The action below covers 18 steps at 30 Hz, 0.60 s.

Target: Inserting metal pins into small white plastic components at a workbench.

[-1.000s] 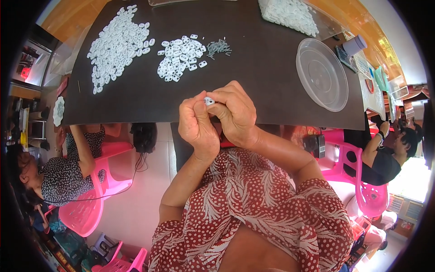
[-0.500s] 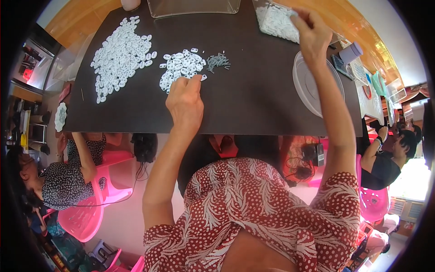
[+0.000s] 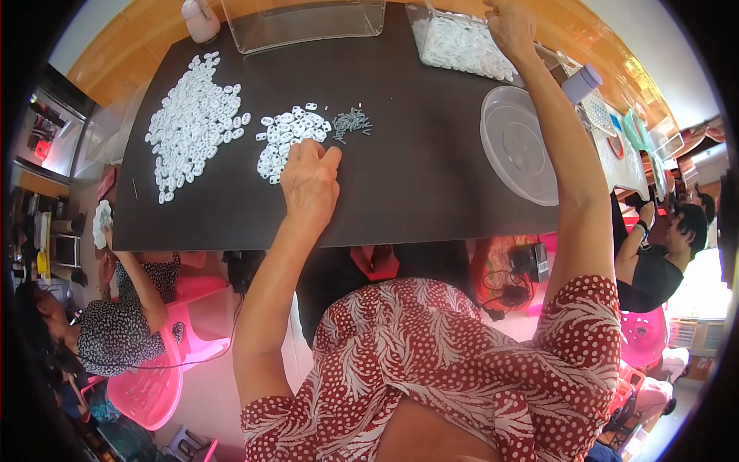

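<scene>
The work seemed to me partway, w/ a good qty of loose pcs left on the dark table [image 3: 431, 185]. The L hand [image 3: 310, 181] was at the near edge of the small pile of white pcs [image 3: 289, 131], its fingers bent and bunched together; the tips were hidden, so I could not tell if it was grasping a pc or not. The R hand [image 3: 512, 31] was stretched far out, by the right side of the transparent bin [image 3: 418, 14]; its fingers were partly cut off by the pic's upper edge, so I could not tell if it was holding smth or had released it.

What was left, approx.: the small pile, the large pile of white oval pcs [image 3: 192, 119] on the left, and the grey pins [image 3: 352, 123] just beside the small pile. The bin held a lot of white pcs [image 3: 462, 48], but they were too small to tell if finished. The round transparent lid [image 3: 517, 146] lay flat, to the right, near the R forearm.
</scene>
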Motion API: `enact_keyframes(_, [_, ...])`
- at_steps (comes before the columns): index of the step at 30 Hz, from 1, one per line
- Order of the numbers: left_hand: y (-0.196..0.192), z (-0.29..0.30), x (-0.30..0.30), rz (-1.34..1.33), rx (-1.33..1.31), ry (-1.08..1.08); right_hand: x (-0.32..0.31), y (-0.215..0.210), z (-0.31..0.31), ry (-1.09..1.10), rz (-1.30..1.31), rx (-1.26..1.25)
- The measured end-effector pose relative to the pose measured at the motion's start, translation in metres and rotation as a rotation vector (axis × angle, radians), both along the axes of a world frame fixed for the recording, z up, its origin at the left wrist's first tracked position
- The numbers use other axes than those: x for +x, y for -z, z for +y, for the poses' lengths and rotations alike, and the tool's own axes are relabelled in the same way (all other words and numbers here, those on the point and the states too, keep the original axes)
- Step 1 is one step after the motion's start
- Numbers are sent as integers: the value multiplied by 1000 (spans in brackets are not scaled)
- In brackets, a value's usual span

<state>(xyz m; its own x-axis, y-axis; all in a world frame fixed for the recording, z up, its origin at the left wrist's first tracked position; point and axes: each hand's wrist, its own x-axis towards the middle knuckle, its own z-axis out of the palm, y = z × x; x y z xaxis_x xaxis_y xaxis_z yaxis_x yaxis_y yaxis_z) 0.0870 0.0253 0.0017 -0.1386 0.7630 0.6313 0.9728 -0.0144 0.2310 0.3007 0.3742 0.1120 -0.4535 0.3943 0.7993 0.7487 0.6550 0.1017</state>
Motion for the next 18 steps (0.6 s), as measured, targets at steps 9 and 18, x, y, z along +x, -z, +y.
enact_keyframes(9, [0, -1, -1, -102, 20, 98, -55, 68, -185, -678, 1, -341])
enact_keyframes(18, [-8, -9, 9, -254, -19, 153, -77, 109, -214, -486, -18, -515])
